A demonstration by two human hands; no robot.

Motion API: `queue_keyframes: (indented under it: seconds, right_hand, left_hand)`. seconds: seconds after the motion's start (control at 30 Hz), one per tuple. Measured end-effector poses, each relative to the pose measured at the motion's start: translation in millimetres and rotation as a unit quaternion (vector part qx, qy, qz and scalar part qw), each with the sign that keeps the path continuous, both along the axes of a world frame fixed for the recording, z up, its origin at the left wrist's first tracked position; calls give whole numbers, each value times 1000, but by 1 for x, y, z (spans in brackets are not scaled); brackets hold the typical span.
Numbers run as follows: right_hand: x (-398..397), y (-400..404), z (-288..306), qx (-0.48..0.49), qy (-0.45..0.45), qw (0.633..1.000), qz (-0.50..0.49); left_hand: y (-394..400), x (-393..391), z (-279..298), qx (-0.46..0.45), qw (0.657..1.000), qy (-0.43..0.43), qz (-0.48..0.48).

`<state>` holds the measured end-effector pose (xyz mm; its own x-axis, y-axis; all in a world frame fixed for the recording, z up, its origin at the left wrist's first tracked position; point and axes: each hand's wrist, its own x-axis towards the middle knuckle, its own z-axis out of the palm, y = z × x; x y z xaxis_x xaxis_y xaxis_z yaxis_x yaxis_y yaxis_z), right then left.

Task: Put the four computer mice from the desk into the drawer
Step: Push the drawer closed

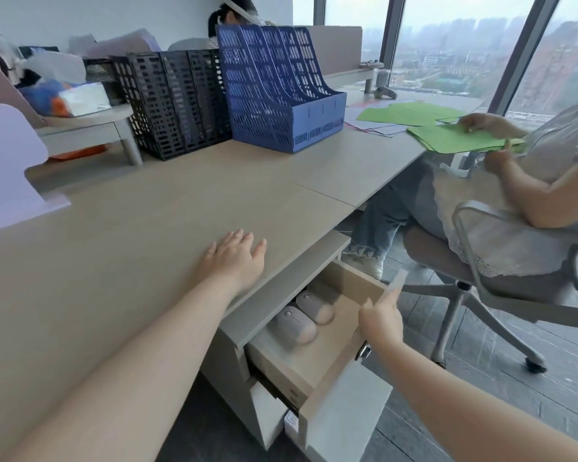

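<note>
Pale wood desk (147, 228) fills the left and centre of the frame, with a black file rack (177, 101) and a blue file rack (281, 91) toward the top and a left hand (234, 258) lying flat and released near its front edge. Below, at lower centre, the drawer (314, 361) stands pulled out, and two rounded, pinkish-grey computer mice (306, 316) lie side by side inside, partly under the desk edge; the right hand (381, 318) rests on the drawer's front rim, fingers loosely spread, grasping nothing

I see the pale wood table (154, 211) carrying a black file rack (177, 101) and a blue file rack (281, 91) at its far edge, green papers (411, 113) far right.
</note>
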<state>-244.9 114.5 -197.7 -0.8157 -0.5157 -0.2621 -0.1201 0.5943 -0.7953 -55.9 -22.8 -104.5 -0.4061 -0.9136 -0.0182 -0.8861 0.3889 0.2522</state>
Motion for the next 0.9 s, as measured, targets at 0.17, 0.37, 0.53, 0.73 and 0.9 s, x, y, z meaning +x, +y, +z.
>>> queue_keyframes:
  seconds: [0.17,0.37,0.53,0.73,0.9]
  right_hand:
    - [33,-19,-3,-43,-43,998,36]
    - [65,-26,-20,-134,-82,984,85]
    - [66,-40,-38,-135,-70,985,84]
    - [70,-59,-41,-107,-37,985,133]
    - [65,-59,-41,-80,-17,986,148]
  left_hand:
    - [-13,6,-4,-18,1000,-5,-19]
    - [-25,7,-5,-27,999,11,-31]
    - [-28,5,-7,-37,999,17,-30]
    - [-30,4,-9,-47,998,15,-30]
    - [-30,5,-11,-48,998,14,-33]
